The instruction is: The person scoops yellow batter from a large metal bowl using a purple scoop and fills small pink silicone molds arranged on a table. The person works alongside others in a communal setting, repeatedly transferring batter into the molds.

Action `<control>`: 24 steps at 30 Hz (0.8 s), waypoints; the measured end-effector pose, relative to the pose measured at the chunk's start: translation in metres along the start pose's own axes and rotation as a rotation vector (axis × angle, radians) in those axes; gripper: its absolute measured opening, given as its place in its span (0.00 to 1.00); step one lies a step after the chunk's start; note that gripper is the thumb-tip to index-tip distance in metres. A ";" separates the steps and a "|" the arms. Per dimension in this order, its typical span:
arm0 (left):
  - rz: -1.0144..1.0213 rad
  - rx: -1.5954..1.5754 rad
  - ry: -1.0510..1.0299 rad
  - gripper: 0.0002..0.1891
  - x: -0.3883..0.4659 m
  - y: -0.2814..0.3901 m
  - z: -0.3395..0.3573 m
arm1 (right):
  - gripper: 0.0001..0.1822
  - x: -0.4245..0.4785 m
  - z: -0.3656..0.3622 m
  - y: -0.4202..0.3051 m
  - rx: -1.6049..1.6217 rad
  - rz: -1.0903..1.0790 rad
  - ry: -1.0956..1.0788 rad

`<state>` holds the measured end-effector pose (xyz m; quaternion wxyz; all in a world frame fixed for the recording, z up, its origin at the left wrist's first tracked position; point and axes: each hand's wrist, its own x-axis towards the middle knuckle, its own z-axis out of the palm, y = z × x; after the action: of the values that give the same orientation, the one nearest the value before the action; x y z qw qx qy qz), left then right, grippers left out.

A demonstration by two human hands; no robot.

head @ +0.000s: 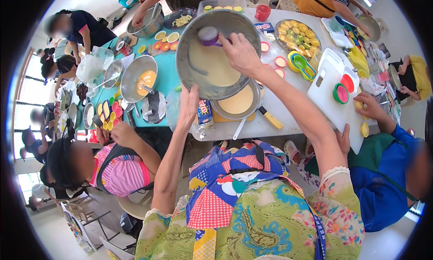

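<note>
My left hand (190,102) grips the lower left rim of a large metal mixing bowl (184,67), which is raised and tilted and has pale batter (216,65) inside. With my right hand (238,53) I hold the handle of a purple measuring cup (207,36) over the bowl; pale stuff coats the cup. Below the raised bowl, partly hidden by it, a round metal pan (257,104) of yellowish batter stands on a yellow board (250,117). Beside it are a blue snack packet (204,112), a white-handled utensil (239,129) and a yellow-handled knife (270,118).
Left, a metal bowl (127,80) holds orange mixture and a whisk, near colourful moulds (108,112) and a person in pink (125,168). Right, a person in blue (379,185) works by a white cutting board (333,90). Farther back are a tray of filled moulds (297,35) and measuring cups (299,63).
</note>
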<state>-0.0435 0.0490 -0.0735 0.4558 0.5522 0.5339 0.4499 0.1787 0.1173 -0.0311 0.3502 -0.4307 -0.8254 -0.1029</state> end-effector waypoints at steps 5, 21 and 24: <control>-0.138 -0.090 -0.003 0.29 -0.007 0.004 0.003 | 0.24 -0.044 0.007 -0.010 0.013 -0.004 -0.216; 0.030 0.138 0.131 0.40 -0.015 0.000 0.013 | 0.21 -0.085 0.029 -0.021 0.040 0.168 -0.235; 0.105 0.102 0.174 0.39 -0.018 -0.010 0.010 | 0.18 -0.084 0.020 -0.029 0.172 0.187 -0.343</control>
<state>-0.0356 0.0310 -0.0853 0.3548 0.5605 0.5641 0.4917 0.1783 0.0552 -0.0978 0.2481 -0.4850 -0.8352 0.0758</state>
